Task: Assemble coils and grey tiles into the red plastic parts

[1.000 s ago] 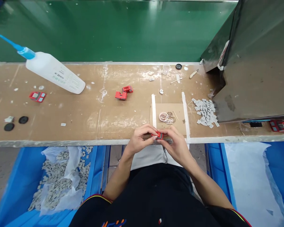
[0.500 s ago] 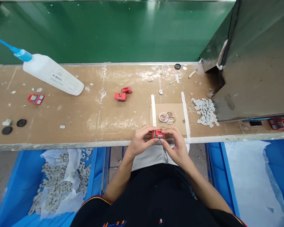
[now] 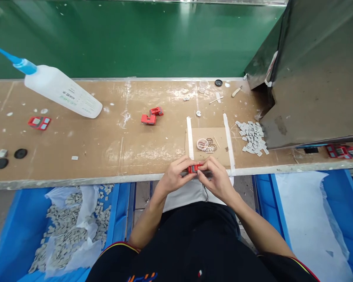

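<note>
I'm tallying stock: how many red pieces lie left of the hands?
3: one red piece near the bottle, a second farther right, a third beside it. The bottle may hide others.

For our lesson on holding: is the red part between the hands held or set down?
Held: the left hand and right hand have fingertips on opposite sides of the red part.

This is a workshop: a glue-spotted, cardboard-topped bench (image 3: 106,156), a big nozzle bottle (image 3: 63,92), a heap of small grey parts (image 3: 253,137) and a blue bin (image 3: 10,231) holding many more.
</note>
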Demonstrator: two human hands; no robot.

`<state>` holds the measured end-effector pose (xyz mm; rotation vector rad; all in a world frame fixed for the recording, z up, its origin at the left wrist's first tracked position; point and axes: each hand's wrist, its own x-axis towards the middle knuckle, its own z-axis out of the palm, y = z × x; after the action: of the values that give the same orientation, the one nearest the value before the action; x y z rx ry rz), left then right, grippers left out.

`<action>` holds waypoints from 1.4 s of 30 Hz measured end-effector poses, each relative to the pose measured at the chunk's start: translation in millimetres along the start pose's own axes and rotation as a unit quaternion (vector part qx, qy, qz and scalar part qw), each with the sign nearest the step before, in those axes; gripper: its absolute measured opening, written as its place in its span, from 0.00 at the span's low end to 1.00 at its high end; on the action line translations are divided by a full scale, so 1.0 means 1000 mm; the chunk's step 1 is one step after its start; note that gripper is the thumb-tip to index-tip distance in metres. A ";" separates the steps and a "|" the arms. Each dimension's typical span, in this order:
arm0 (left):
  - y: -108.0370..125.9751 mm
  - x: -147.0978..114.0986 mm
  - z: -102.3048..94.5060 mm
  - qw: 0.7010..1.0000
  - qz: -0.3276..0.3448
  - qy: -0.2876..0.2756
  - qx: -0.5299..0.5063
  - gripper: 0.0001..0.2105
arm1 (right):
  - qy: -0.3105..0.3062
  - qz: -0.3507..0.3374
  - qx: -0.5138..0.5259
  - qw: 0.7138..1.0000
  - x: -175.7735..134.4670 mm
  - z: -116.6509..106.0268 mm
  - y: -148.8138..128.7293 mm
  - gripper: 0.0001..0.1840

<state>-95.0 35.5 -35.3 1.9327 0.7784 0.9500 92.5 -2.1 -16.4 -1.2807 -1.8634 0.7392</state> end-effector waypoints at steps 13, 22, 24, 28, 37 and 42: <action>-0.005 -0.006 0.004 0.984 -0.059 0.051 -0.162 0.11 | 0.021 -0.002 0.071 0.997 -0.006 -0.004 0.003 0.11; 0.002 0.002 0.002 0.994 -0.028 0.055 -0.092 0.03 | 0.003 0.002 0.005 1.000 -0.004 -0.009 -0.005 0.19; 0.002 0.002 0.002 0.992 -0.038 0.057 -0.104 0.02 | 0.001 0.001 0.005 1.000 -0.004 -0.009 -0.005 0.19; 0.004 0.003 0.000 0.994 -0.038 0.050 -0.090 0.03 | -0.002 -0.003 -0.011 1.000 -0.005 -0.005 -0.002 0.17; 0.000 -0.001 0.005 0.990 -0.029 0.052 -0.126 0.09 | 0.034 0.042 0.047 0.997 -0.018 -0.015 -0.005 0.12; -0.005 0.021 -0.047 0.971 -0.100 0.197 0.087 0.09 | 0.179 0.177 0.004 0.968 -0.077 -0.072 0.023 0.12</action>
<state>-124.2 72.6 -15.0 1.7867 1.2980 1.1886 181.5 -63.6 -13.9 -1.6436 -1.3594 0.6419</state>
